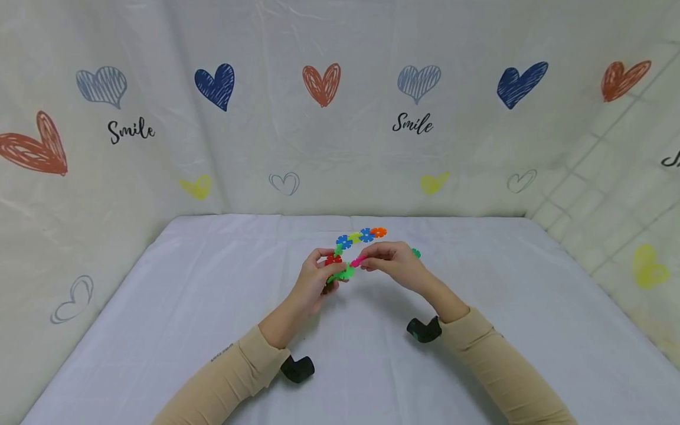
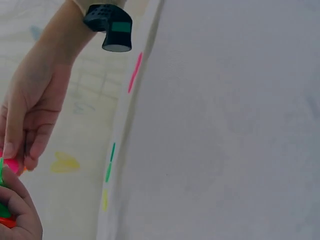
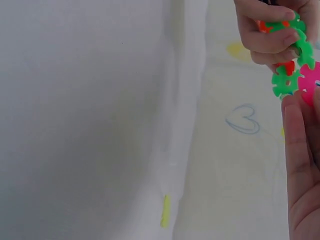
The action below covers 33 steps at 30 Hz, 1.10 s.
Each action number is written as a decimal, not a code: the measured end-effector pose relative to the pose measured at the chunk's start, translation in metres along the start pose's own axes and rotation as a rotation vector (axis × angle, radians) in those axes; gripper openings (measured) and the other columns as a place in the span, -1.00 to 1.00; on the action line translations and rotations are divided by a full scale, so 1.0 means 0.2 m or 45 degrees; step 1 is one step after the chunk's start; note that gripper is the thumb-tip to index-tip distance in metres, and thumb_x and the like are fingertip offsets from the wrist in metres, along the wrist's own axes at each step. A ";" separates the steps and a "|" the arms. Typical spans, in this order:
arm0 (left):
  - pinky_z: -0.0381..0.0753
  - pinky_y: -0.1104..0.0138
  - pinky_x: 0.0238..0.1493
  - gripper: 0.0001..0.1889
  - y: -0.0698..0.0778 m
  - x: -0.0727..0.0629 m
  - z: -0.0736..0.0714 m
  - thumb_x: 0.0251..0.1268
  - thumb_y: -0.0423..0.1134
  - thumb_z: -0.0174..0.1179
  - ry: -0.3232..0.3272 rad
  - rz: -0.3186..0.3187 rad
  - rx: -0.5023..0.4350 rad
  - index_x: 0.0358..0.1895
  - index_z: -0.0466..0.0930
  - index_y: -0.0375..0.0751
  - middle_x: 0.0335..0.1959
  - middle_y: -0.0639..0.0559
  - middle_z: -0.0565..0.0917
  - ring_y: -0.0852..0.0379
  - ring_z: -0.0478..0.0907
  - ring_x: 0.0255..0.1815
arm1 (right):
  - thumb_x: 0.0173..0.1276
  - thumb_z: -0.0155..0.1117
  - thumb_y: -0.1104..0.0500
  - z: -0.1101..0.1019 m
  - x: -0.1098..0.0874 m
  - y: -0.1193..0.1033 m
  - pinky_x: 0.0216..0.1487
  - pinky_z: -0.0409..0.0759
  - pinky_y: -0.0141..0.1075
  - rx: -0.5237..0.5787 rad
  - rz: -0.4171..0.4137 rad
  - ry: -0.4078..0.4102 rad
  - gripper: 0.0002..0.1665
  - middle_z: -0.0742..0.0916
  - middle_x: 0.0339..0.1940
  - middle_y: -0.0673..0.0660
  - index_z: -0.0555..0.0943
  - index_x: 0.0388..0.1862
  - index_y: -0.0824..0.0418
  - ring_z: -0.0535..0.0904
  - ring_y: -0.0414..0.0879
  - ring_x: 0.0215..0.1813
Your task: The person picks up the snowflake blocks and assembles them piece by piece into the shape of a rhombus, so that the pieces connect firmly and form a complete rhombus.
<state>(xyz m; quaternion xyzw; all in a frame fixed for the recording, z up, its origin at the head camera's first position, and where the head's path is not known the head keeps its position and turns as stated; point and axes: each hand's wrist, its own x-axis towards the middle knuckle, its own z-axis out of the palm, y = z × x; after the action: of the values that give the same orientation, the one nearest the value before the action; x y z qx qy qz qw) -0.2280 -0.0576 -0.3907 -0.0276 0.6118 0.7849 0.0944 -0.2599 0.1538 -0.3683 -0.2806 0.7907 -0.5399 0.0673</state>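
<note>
My left hand [image 1: 313, 277] grips a chain of notched plastic snowflake discs. A red disc [image 1: 333, 260] and a bright green disc [image 1: 347, 273] show by its fingers. Beyond them the chain runs up and right through a blue disc [image 1: 343, 242] and a yellow disc [image 1: 355, 238] to an orange disc [image 1: 379, 232] at the end. My right hand [image 1: 397, 264] pinches a pink disc [image 1: 357, 261] between thumb and fingers, right at the edge of the bright green one. In the right wrist view the pink disc [image 3: 310, 82] overlaps a green disc [image 3: 285, 82]; fingers hide parts of the chain.
A green disc [image 1: 417, 253] peeks out behind my right hand. In the left wrist view, a pink piece [image 2: 135, 72] and a yellow piece [image 2: 105, 200] appear edge-on along the table's border. White cloth covers the table [image 1: 186, 330]; a heart-printed curtain [image 1: 361, 165] stands behind.
</note>
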 end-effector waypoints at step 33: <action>0.48 0.48 -0.51 -0.56 0.00 -0.01 0.03 0.34 -0.39 0.33 0.023 -0.055 0.011 0.24 0.43 -0.23 -0.31 -0.04 0.62 0.19 0.38 -0.63 | 0.39 0.26 0.52 -0.01 -0.04 0.05 -0.06 0.71 -0.30 0.049 -0.126 -0.036 -0.75 0.78 -0.15 0.39 0.64 0.00 0.65 0.79 -0.11 -0.20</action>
<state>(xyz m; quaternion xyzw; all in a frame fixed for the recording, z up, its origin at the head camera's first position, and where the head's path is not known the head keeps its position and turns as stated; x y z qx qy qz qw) -0.2248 -0.0528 -0.3894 -0.0474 0.6151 0.7799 0.1059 -0.2580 0.1624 -0.3778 -0.3257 0.7642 -0.5537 0.0570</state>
